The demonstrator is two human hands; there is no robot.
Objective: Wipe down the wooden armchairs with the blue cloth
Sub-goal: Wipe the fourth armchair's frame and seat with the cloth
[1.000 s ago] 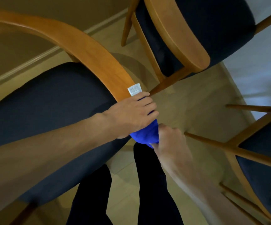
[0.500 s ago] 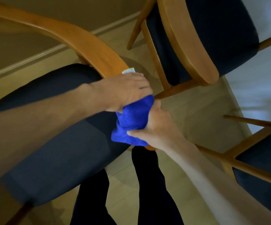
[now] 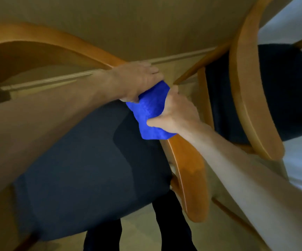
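Hands (image 3: 137,78) moved up, one cloth (image 3: 151,113), two armchairs (image 3: 186,163)

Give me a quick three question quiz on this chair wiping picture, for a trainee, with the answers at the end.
1. True or false: both hands grip the blue cloth.
2. Which part of the near armchair is the cloth on? A) dark seat cushion B) wooden armrest C) a leg
3. Fill in: the second armchair stands to the person's ____.

Key: 1 true: left hand and right hand both hold it. 2 B. 3 right.
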